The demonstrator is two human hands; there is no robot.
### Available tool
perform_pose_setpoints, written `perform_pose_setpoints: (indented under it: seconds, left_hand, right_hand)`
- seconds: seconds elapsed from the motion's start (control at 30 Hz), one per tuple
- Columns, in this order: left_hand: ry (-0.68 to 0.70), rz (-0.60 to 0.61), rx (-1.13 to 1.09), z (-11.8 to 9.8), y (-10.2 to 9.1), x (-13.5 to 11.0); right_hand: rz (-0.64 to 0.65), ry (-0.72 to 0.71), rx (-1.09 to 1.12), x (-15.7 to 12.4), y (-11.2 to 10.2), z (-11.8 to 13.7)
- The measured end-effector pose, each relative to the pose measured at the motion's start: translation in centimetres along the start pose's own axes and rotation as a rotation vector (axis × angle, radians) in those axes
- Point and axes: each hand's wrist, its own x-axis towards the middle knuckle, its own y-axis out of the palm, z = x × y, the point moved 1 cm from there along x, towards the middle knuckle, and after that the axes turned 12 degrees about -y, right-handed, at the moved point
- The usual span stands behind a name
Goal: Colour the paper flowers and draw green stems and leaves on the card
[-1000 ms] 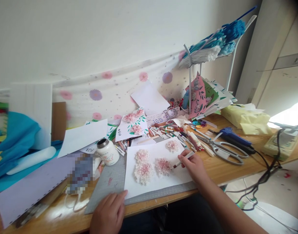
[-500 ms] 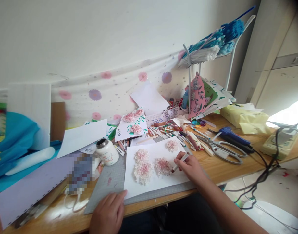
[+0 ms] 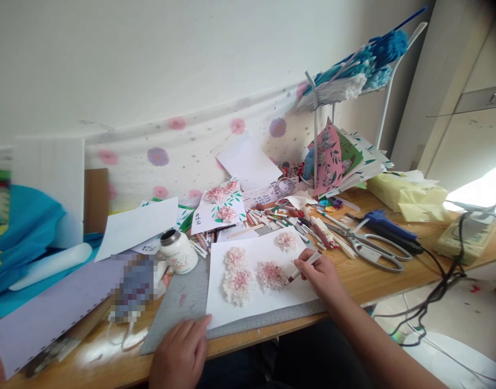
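A white sheet of paper [image 3: 240,319] lies on a grey cutting mat [image 3: 171,313], bearing several ruffled pink-and-white paper flowers [image 3: 239,286]. My right hand [image 3: 319,273] pinches a white marker [image 3: 305,267] with a brownish-red tip end. That tip is at the right edge of the lower right flower [image 3: 271,275]; whether it touches a petal I cannot tell. At the table's front edge, my left hand [image 3: 181,348] rests with fingers stretched out, its index fingertip on the sheet's lower left corner.
Behind the sheet lie many loose markers [image 3: 280,219] and a finished flower picture [image 3: 219,208]. An open white bottle [image 3: 179,254] stands left of the sheet. Scissors [image 3: 373,251], a blue glue gun [image 3: 389,227] and black cables [image 3: 442,302] are on the right.
My right hand has shifted slightly right with the marker, which is tilted a bit lower. My left hand and the sheet stay in place.
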Motion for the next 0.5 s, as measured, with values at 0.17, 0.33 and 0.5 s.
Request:
perform_pose_setpoints:
  seconds: [0.17,0.33,0.5]
  left_hand:
    - [0.002,0.007,0.003,0.09,0.05,-0.15]
    - [0.005,0.003,0.008,-0.02,-0.06,-0.19]
    - [0.012,-0.003,0.012,-0.15,-0.11,0.0]
  right_hand:
    - [-0.004,-0.017,-0.022,-0.05,-0.09,0.19]
    - [0.005,-0.026,-0.022,-0.1,-0.12,0.3]
    - [0.031,-0.039,-0.037,0.01,-0.07,0.32]
